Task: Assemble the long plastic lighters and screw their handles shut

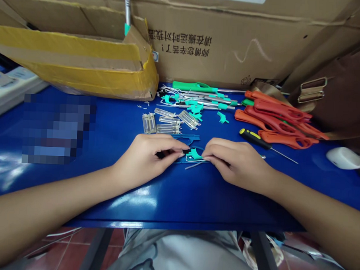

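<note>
In the middle of the blue table, my left hand (pixel 151 155) is closed in a pinch on a small black part (pixel 186 151). My right hand (pixel 240 163) pinches the right end of a teal lighter trigger (pixel 194 153), with thin white wire beside it. A metal tip (pixel 263 157) shows past that hand's far side. Beneath the fingers lies a blue lighter casing half (pixel 180 162), mostly covered. Another blue casing half (pixel 194 138) rests just behind it. My fingers hide how the pieces join.
Behind my hands lie several clear fuel tanks (pixel 168 120), metal rods with teal triggers (pixel 199 100) and a green lighter casing (pixel 194 87). Orange-red casings (pixel 282 115) and a screwdriver (pixel 255 138) lie right, near a white mouse (pixel 344 157). A yellow-taped carton (pixel 96 73) stands left.
</note>
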A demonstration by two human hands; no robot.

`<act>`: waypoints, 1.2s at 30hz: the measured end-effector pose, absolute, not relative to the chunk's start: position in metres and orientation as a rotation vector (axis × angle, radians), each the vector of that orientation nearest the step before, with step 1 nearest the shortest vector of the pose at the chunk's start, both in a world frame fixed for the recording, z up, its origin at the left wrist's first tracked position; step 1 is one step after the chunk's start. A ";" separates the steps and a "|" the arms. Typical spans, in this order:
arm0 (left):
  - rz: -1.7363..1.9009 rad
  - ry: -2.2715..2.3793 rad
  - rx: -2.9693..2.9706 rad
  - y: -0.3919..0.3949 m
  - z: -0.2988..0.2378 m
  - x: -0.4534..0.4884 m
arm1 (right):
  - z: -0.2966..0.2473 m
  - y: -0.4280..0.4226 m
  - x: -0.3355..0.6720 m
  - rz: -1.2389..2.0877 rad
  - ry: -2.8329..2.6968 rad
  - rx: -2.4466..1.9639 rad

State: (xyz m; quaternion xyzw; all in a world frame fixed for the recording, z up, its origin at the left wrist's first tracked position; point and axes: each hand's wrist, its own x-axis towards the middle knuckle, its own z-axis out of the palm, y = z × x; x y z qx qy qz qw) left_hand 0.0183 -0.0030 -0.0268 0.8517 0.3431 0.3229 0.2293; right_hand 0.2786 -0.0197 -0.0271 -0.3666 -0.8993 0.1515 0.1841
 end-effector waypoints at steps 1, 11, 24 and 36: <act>0.881 0.947 2.344 -0.003 -0.027 0.018 | -0.027 -0.020 0.279 0.438 -2.524 -1.029; 0.829 0.852 2.469 0.001 -0.028 0.016 | -0.025 -0.022 0.276 0.377 -2.548 -1.079; 0.929 0.852 2.456 -0.001 -0.030 0.019 | -0.027 -0.021 0.277 0.378 -2.565 -1.068; 0.972 0.865 2.425 -0.004 -0.030 0.020 | -0.022 -0.020 0.277 0.280 -2.667 -1.055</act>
